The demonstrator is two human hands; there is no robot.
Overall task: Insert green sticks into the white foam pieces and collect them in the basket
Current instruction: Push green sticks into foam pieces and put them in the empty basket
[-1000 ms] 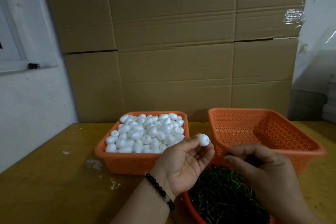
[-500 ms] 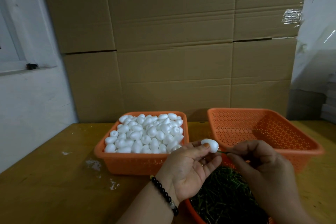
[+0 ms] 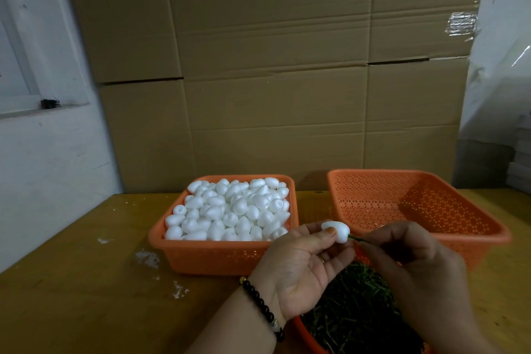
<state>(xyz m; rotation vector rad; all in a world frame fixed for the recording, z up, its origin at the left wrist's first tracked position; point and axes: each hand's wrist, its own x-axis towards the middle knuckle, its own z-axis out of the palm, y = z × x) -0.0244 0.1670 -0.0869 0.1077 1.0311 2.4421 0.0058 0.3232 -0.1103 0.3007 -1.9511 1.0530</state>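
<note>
Head view, lower centre of the frame: the left hand (image 3: 301,264) sits palm up, thumb and fingertips pinching a white foam piece (image 3: 336,230), and the right hand (image 3: 408,256), fingers curled, pinches a green stick (image 3: 354,237) just to the right of it. The stick lies nearly level, its long axis running right to left, its tip meeting the foam's right end; how deep it sits I cannot tell. The push, I'd say, goes straight leftward along that line. Behind the right hand, right of centre, the empty basket (image 3: 474,227) waits on the bench (image 3: 86,282). The full basket of foam (image 3: 212,256) sits left of centre, and the stick pile (image 3: 353,313) lies below the hands.
</note>
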